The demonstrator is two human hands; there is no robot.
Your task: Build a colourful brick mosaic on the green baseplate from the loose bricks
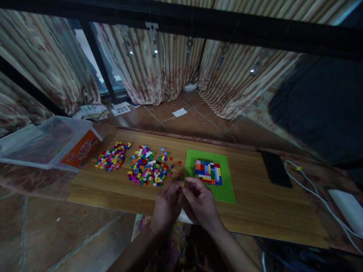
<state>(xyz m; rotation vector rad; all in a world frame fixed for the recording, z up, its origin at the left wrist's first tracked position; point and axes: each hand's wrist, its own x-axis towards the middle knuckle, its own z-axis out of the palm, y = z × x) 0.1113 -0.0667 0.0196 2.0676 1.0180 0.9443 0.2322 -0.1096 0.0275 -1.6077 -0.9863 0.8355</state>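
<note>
My left hand (pixel 166 204) and my right hand (pixel 202 202) meet at the fingertips over the front edge of the wooden board. Pinched between them is a tiny yellow toy brick (pixel 183 186), mostly covered by the fingers. Just beyond my right hand lies a green baseplate (pixel 227 177), bearing a block of built-up bricks (pixel 208 172) in red, blue, white and other colours. To the left of the baseplate spreads a pile of loose coloured bricks (pixel 149 166), with a second pile (pixel 113 156) farther left. A few single bricks (pixel 179 162) lie between pile and baseplate.
A clear plastic box (pixel 53 141) with an orange label stands at the left end of the wooden board (pixel 255 204). On the right are a black phone (pixel 276 169), a white cable (pixel 320 192) and a white device (pixel 347 209). Striped curtains hang behind a dark bar.
</note>
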